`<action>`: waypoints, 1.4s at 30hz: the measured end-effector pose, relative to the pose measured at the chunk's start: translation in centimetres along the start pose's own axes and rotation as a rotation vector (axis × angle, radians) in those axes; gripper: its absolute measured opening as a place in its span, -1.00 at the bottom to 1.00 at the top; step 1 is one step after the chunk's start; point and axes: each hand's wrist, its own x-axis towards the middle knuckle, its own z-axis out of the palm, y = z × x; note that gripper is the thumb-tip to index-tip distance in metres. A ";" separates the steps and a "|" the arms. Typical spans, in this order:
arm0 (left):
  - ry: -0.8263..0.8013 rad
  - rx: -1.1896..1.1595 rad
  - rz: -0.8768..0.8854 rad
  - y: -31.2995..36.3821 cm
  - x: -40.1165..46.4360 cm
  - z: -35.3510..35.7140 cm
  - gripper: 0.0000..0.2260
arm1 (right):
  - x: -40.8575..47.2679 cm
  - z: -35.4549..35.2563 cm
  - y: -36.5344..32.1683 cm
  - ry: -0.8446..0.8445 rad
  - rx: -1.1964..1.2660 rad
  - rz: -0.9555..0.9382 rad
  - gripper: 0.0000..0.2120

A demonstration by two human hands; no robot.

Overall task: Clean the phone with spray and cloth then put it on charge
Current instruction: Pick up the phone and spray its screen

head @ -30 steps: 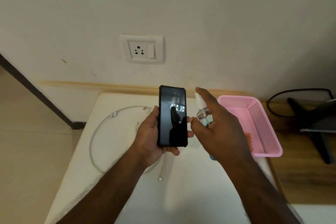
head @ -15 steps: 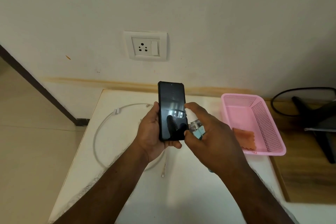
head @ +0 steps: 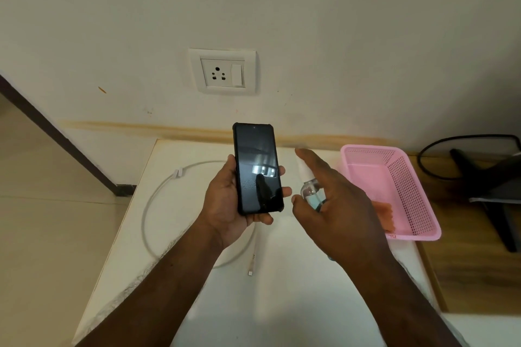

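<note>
**ITEM LOG: phone mid-spray, charge step pending**

Phone: black, screen facing up twd camera, long axis running away from the person, top end pointing at the wall. Left hand is gripping it: thumb along the left edge, fingers curling round the right edge, lifted clear of the bench.

Spray bottle: small, clear, bluish liquid inside. Right hand is holding it, fingers wrapped round the body, index finger stretching straight fwd over the top; nozzle mostly hidden, so can't tell if it is being pressed. Bottle is sitting just right of the left-hand fingertips, near the phone's lower right edge, not touching it.

Key relation: phone is lying directly left of the right-hand fingers, its long side facing the bottle. Faint speckle on the lower screen, prob. droplets. Judgement: spraying stage under way; wipe comes next.

Cloth: orange, lying in the pink basket, just beyond the right-hand knuckles. Right hand is nearer; it would need to drop the bottle first.

Cable: white, looping on the bench under and left of the left hand, free plug end lying below the left wrist.

Wall socket: above and beyond both sets of fingers, nothing plugged in. No charger brick identifiable.

Room: white bench against cream wall, tan floor at left, wood surface w/ a dark stand at right.
</note>
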 end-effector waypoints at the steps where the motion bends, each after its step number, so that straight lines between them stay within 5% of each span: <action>1: 0.001 0.001 0.006 0.1 0.0 -0.1 -0.39 | 0.0 0.2 0.1 0.006 -0.013 0.000 -0.34; 24: -0.115 0.128 -0.127 -1.5 0.0 0.4 -0.41 | 1.0 -0.6 1.4 0.129 -0.033 0.085 -0.33; 42: 0.005 0.029 -0.047 -0.1 0.1 -0.2 -0.39 | 0.7 -0.3 0.4 0.140 0.004 0.071 -0.32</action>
